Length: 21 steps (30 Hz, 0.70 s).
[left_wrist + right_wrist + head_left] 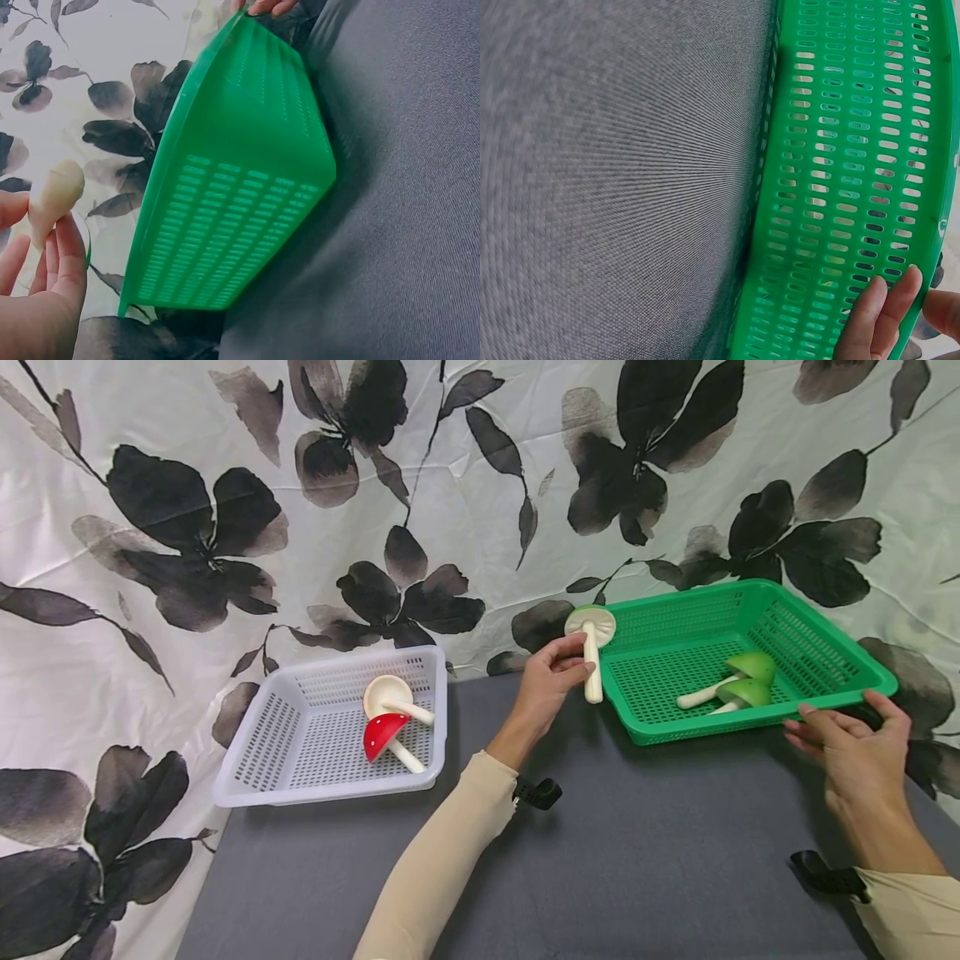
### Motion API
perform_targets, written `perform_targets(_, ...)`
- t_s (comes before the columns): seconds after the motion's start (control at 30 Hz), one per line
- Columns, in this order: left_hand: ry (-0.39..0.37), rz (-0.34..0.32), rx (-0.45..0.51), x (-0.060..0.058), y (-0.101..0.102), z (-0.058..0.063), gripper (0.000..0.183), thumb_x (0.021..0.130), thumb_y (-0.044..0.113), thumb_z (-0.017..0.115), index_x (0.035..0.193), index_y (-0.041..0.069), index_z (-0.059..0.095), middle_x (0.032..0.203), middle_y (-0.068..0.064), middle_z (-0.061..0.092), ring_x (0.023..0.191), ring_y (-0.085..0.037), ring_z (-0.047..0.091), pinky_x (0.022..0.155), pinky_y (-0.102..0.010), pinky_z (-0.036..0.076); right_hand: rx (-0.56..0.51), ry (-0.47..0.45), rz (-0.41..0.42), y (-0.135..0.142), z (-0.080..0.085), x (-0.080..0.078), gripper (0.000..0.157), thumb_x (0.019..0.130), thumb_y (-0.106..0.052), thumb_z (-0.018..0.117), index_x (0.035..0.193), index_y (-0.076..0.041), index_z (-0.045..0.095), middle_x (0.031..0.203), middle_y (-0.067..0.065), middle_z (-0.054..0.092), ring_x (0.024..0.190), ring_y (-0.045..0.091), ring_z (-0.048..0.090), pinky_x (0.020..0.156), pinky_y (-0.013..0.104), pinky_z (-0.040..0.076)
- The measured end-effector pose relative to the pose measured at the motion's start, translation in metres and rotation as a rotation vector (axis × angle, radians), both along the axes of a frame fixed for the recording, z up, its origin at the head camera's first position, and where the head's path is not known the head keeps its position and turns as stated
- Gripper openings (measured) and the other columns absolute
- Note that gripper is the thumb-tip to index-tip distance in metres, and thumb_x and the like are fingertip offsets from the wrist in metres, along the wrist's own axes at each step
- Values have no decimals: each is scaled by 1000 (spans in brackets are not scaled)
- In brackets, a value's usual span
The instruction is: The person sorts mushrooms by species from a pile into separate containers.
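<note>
My left hand point(546, 687) pinches a toy mushroom point(592, 652) by its white stem, just past the left end of the green basket point(690, 737). Its pale ribbed underside faces me, with a sliver of green cap on top. In the left wrist view the stem's rounded end point(64, 184) shows between thumb and fingers. At the basket's near right corner, my right hand point(862, 752) grips the rim, fingers point(866, 311) against the outer wall and thumb over the edge. Two green-capped mushrooms point(752, 667) lie inside that basket, towards its near side.
A white basket point(262, 743) stands to the left, holding two toy mushrooms; one has a red, white-dotted cap point(384, 735), the other shows its pale underside point(386, 695). Both baskets sit on a grey table point(600, 860) against a floral curtain point(487, 527).
</note>
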<state>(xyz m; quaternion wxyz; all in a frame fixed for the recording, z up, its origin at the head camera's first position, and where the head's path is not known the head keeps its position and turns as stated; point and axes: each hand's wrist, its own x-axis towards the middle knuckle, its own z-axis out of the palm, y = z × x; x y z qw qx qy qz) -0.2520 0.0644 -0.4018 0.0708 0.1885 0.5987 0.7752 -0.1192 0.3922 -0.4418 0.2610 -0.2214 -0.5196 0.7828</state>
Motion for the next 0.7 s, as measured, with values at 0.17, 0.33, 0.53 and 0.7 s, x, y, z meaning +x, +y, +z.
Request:
perform_targets(0.17,16,-10,-29,-2,6,-3,45,92,-5,70,136,4,63,127,-9,65,100,-10,65,85,-32,59,6,-12,-11,0,-1,0,90,87,-3,77,152,-26,20,81,-3,71,60,11,72,54,24,58)
perform_targets(0.33,29,-19,-39,-5,12,-4,46,92,-5,70,137,4,62,128,-9,65,100,-10,65,86,-31,58,11,-8,-12,-1,-2,-1,90,87,-3,77,153,-26,19,81,-3,71,60,11,72,54,24,58)
perform_targets(0.53,36,-27,-53,-6,20,-2,45,92,-4,70,136,4,62,130,-7,65,102,-9,66,86,-29,59,16,-6,-6,-1,-2,0,91,88,-3,76,154,-26,18,81,-3,72,60,11,72,54,24,58)
perform_targets(0.7,36,-39,-67,-6,27,-2,45,93,-2,70,136,4,62,129,-9,64,102,-8,66,85,-29,58,9,-2,-6,-1,-2,1,91,88,-3,76,154,-26,18,81,-3,72,60,12,72,54,25,59)
